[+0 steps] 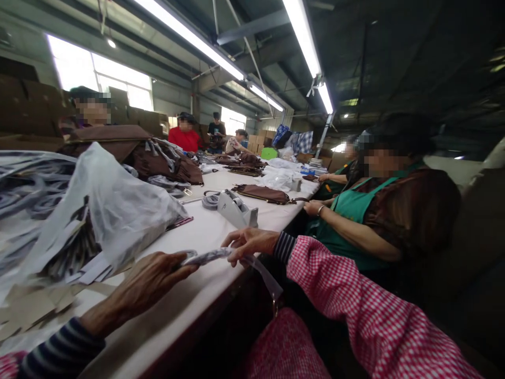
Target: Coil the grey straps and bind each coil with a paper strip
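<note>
A strap wrapped in pale plastic (211,256) is stretched between my two hands above the near edge of the table. My left hand (152,279) pinches its left end. Fingers of my right hand (250,243) close round the strap farther right, and a loose tail with a metal clasp hangs below that hand towards my lap. Just beyond my right hand stands a grey tape dispenser (236,208). To the left, a translucent plastic bag (122,210) lies over a bundle of dark and white strips.
Wrapped grey straps (31,184) and cardboard pieces (33,308) cover the left of the white table (173,310). Brown bags (262,193) lie farther back. A person in a green apron (347,216) sits at the right edge; several others are around the table.
</note>
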`<state>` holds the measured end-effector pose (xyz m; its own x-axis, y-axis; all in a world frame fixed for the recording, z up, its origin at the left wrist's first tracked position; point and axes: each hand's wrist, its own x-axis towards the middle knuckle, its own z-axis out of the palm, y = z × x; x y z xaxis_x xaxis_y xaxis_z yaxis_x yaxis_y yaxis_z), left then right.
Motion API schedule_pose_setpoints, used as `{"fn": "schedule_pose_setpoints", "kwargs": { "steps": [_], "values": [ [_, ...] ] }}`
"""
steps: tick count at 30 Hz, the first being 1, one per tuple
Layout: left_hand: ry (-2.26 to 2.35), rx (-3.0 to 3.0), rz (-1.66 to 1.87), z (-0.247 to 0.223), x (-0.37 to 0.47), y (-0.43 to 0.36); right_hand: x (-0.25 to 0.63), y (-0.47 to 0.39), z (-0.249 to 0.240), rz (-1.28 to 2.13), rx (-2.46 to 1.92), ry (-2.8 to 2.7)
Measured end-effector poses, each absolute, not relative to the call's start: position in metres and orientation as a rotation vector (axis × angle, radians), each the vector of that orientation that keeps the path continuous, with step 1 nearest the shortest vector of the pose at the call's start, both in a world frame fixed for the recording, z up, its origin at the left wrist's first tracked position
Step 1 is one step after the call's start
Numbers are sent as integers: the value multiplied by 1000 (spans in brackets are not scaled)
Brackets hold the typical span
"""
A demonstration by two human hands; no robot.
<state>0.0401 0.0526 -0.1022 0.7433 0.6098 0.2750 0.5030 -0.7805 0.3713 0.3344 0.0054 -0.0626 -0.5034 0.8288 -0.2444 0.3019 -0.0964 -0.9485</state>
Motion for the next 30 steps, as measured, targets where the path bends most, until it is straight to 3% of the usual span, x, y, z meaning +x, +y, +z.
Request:
{"fn": "schedule_pose_setpoints", "kwargs": {
  "steps": [4,11,17,23,30],
  "values": [
    [990,2644,309,-104,43,51,353,0,-80,1467,-1234,-1821],
    [942,2823,74,-113,51,42,351,-5,-107,1461,-1148,-1850],
    [918,2758,104,-108,48,41,331,1,-104,1341,-1107,-1937],
    [946,2703,248,-103,47,43,322,5,-91,853,-1136,-2075],
    [911,2593,448,-104,42,56,314,4,-75,832,-1205,-2079]
  ]
}}
